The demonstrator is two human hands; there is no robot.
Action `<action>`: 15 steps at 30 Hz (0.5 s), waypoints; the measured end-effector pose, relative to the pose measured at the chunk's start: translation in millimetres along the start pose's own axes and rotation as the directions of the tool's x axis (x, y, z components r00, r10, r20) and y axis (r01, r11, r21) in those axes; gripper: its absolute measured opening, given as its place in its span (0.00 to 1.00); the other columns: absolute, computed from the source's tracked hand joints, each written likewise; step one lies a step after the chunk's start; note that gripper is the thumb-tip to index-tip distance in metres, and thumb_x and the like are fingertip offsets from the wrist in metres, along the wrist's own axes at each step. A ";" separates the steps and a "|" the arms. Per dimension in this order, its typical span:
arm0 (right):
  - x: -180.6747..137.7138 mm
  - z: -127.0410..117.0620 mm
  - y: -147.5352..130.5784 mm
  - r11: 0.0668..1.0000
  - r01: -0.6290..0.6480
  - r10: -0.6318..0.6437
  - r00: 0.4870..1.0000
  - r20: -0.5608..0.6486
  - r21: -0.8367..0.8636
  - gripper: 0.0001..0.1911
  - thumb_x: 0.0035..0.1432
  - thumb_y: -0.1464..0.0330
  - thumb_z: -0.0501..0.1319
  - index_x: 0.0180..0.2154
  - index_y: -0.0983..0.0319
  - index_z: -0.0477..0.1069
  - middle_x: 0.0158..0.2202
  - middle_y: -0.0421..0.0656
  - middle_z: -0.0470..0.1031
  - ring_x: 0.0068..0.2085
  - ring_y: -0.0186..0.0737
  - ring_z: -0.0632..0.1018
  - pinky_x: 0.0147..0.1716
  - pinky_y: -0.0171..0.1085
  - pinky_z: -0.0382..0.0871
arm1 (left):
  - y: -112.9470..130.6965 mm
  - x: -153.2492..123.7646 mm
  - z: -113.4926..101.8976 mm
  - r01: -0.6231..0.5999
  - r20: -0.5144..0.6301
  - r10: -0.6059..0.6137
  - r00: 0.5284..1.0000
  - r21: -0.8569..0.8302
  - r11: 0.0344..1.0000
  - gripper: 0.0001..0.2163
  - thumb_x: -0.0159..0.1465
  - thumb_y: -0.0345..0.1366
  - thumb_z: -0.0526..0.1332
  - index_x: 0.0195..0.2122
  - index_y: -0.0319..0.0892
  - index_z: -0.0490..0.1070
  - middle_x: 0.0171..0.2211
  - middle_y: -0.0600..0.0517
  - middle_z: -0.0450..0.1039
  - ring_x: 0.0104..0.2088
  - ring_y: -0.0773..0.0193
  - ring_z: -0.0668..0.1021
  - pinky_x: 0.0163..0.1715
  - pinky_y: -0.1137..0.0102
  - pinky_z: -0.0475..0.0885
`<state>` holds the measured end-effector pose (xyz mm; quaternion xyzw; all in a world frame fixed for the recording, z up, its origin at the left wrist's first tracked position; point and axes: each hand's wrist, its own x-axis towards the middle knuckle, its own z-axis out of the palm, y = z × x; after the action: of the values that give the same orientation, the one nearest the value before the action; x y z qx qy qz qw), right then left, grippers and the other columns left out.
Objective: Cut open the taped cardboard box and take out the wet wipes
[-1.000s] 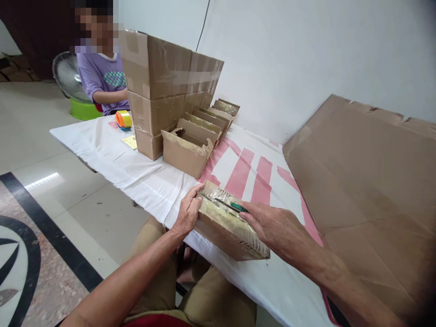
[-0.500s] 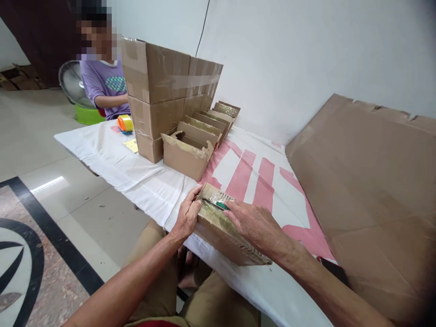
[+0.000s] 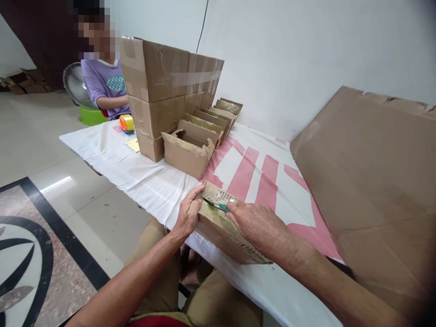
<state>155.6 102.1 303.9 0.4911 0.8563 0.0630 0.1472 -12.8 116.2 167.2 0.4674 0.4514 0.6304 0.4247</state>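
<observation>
Flat brown tape-covered cardboard box (image 3: 225,227) lies at the table (image 3: 143,177) edge. Left hand (image 3: 188,214) grips its left end; right hand (image 3: 259,225) presses a green-handled tool (image 3: 223,206) onto it.

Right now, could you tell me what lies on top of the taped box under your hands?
The right hand presses a green-handled tool onto the taped box; its tip is hidden.

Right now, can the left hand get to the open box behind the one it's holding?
Probably yes. The left hand rests on the near end of the taped box, and only bare tablecloth lies between it and the open box. Nothing stands in that gap.
</observation>
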 end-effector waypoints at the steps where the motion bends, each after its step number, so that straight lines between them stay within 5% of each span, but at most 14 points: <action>1: -1.1 0.5 1.4 1.000 0.005 -0.005 1.000 0.003 -0.013 0.11 0.67 0.75 0.56 0.43 0.60 0.76 0.39 0.49 0.84 0.35 0.53 0.85 0.28 0.41 0.69 | 0.2 0.2 0.0 0.004 0.000 -0.004 1.000 -0.001 1.000 0.22 0.60 0.37 0.57 0.54 0.40 0.78 0.60 0.46 0.76 0.62 0.50 0.74 0.67 0.56 0.64; 8: -20.2 -3.3 20.4 0.997 -0.073 0.070 0.978 0.199 0.007 0.11 0.70 0.71 0.56 0.41 0.60 0.77 0.40 0.49 0.84 0.38 0.53 0.84 0.29 0.40 0.65 | 2.0 0.5 -0.3 0.040 -0.006 -0.040 0.999 -0.001 0.999 0.23 0.59 0.37 0.57 0.54 0.38 0.78 0.59 0.45 0.77 0.60 0.49 0.75 0.66 0.56 0.65; 15: -60.4 -0.7 53.2 0.982 -0.176 0.153 0.953 0.260 0.064 0.14 0.71 0.66 0.52 0.39 0.58 0.76 0.39 0.46 0.83 0.40 0.53 0.83 0.28 0.39 0.59 | 0.3 -2.0 -1.0 0.067 -0.036 -0.067 0.997 -0.001 0.998 0.24 0.59 0.39 0.58 0.55 0.37 0.77 0.56 0.45 0.78 0.59 0.48 0.76 0.65 0.55 0.65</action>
<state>227.9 77.3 329.5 0.5706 0.7884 -0.0257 0.2285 -13.3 114.1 166.9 0.4406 0.4743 0.6240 0.4376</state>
